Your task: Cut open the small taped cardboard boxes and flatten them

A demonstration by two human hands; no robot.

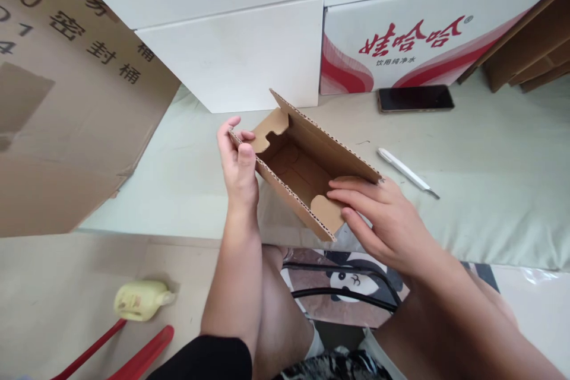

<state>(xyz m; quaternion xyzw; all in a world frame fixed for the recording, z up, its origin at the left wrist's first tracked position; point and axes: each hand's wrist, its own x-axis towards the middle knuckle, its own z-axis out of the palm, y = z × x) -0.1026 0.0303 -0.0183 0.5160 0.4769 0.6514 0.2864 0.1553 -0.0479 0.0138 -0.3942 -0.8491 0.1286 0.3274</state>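
Note:
A small brown cardboard box (pixel 303 181) is held tilted above the covered surface, its top open and its inside bare. My left hand (pixel 240 169) grips the left end of the near wall, thumb on the near side and fingers around the edge. At the right end, my right hand (pixel 387 219) holds the far wall's corner, its fingers reaching inside onto a small end flap (pixel 327 212). The thumb of that hand is hidden. Another end flap (pixel 272 127), with a notch, leans inward at the left. A white craft knife (pixel 407 172) lies right of the box.
White cartons (pixel 262 59) stand stacked behind, beside a red-and-white carton (pixel 423 35). A phone (pixel 415 98) lies before them. A large brown carton (pixel 66 101) stands left, folded cardboard (pixel 534 41) right. A yellow bottle (pixel 141 300) and red bars (pixel 142 353) are on the floor.

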